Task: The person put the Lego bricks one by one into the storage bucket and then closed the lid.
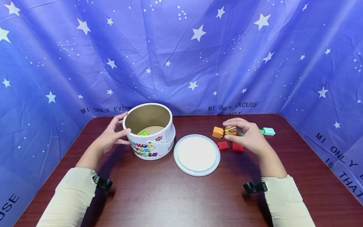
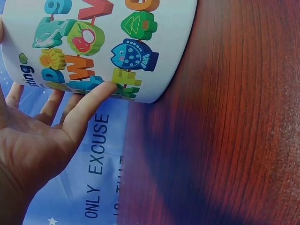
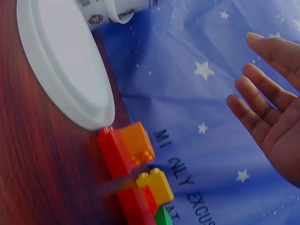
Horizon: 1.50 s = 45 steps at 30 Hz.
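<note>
A white round toy bucket (image 1: 150, 148) with colourful printed letters stands lidless at the left of the table. Inside it lies a bright green block (image 1: 143, 133). My left hand (image 1: 110, 134) rests against the bucket's left side, thumb tip near the rim; in the left wrist view its spread fingers (image 2: 89, 110) lie along the printed wall. Over the blocks on the right hovers my right hand (image 1: 245, 134), fingers loosely bent and holding nothing. Near it are an orange block (image 1: 218, 132), a yellow block (image 3: 157, 186), red blocks (image 1: 223, 146) and a mint block (image 1: 268, 131); the hand partly hides green ones.
A white round lid (image 1: 197, 154) with a pale blue edge lies on the dark red wooden table (image 1: 175, 198), between bucket and blocks. The bucket's white handle (image 1: 173, 138) hangs down its right side. A blue star-patterned curtain (image 1: 181, 56) closes off the back and sides.
</note>
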Tool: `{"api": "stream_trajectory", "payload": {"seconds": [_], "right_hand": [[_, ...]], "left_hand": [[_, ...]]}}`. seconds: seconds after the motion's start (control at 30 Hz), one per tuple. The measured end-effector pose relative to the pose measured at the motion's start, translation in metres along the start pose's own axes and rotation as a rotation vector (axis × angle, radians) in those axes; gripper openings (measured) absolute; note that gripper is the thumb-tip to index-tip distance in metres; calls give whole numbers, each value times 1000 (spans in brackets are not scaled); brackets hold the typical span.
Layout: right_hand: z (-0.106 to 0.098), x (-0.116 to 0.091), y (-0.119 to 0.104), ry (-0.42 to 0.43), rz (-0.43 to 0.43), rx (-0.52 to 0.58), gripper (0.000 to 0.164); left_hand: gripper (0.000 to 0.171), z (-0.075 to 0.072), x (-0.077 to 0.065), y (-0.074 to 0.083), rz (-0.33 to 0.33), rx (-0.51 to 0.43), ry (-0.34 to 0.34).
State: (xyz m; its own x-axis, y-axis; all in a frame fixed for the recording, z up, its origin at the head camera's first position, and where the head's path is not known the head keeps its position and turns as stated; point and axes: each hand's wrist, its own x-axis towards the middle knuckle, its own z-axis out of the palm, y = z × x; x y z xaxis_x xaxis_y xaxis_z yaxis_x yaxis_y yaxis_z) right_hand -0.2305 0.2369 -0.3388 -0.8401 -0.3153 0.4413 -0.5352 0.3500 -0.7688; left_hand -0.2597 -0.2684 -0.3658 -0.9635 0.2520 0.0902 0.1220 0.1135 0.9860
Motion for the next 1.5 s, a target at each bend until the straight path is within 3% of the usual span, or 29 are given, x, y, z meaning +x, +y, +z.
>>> {"api": "stream_trajectory", "payload": {"seconds": [0.37,0.7,0.93,1.1,1.5], "right_hand": [[-15,-10,22,30,87,-60,42],[-23,-22,43,25,237,-88,44],[-30,-29,58,-31,287,-152,51],[-33,-31,68,-68,294,-124,51],[-35,-32,85,-151,411,-122,50]], "left_hand": [[74,0,-1,1,1,-6,0],[74,1,0,1,-2,-13,-3],[74,1,-1,1,3,-14,-4],[74,1,-1,0,4,-13,-4],[74,1,0,-1,4,-9,0]]}}
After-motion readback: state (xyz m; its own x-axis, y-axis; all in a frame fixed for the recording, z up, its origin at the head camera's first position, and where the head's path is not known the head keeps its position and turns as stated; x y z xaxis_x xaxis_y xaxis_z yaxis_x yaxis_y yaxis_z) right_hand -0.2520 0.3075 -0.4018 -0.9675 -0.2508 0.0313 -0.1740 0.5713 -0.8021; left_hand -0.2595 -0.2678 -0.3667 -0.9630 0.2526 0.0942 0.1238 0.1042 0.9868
